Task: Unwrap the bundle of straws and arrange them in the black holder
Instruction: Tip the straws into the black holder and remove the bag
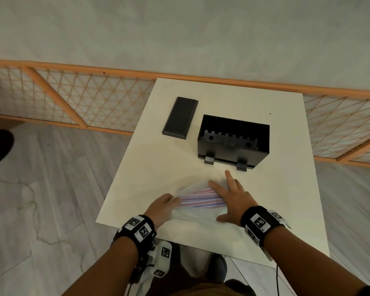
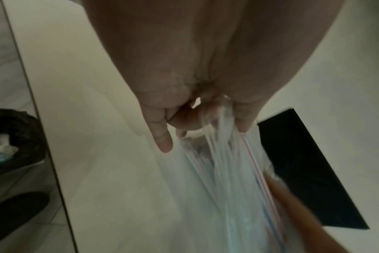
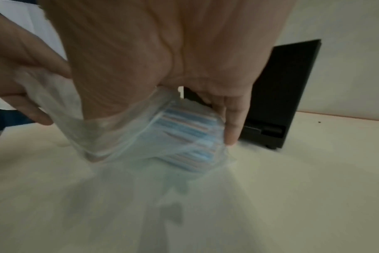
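Apparently to free the straws [image 1: 203, 199], the left hand [image 1: 161, 207] pinches the clear wrap [image 1: 192, 214] while the right hand [image 1: 233, 199], fingers spread, pins them.

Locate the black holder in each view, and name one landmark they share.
Head: black holder, upper centre-right, beyond both hands.
Left wrist: a black shape at the right edge; holder or lid, cannot tell.
Right wrist: black holder, right of centre, behind the fingers.
Shared landmark: bundle of straws.
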Tool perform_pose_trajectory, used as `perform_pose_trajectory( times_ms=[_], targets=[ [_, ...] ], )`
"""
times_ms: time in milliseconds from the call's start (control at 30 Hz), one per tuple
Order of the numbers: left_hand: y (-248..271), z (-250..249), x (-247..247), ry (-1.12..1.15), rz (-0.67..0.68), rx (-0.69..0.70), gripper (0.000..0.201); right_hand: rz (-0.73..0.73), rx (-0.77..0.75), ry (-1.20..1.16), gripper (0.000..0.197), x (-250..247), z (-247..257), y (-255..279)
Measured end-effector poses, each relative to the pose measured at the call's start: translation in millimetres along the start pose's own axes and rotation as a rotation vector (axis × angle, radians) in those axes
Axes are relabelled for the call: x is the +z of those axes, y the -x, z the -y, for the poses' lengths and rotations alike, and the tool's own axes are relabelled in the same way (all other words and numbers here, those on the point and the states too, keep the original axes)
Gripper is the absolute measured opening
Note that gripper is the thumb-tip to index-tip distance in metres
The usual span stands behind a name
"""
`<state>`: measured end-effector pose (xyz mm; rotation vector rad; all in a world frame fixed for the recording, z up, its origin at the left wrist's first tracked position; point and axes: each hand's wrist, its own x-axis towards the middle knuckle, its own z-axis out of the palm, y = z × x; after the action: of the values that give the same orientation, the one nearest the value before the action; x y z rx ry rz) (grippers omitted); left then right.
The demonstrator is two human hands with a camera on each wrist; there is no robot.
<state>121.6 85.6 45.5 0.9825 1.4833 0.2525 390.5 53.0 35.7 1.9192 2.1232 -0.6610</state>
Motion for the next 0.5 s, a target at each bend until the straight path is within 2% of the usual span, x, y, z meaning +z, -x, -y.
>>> perform_pose_trajectory(
  times_ms=[67,133,333,500],
  targets=[
    [3,-3,2,0.141,0.021,-0.055,0.032,0.044,0.014,-0.045,0.126,6,-4,-3],
    [6,-8,5,0.193,0.011,-0.082,0.032,0.022,0.023,-0.062,0.12,10,-4,-3],
    [9,-9,17,0.359,0.011,-0.12,0.026,-0.071,0.064,-0.039,0.082,14,5,4],
    [9,-11,25,0.586,-0.037,-0.055,0.014,-0.101,0.006,-0.093,0.079,8,7,9]
  ],
)
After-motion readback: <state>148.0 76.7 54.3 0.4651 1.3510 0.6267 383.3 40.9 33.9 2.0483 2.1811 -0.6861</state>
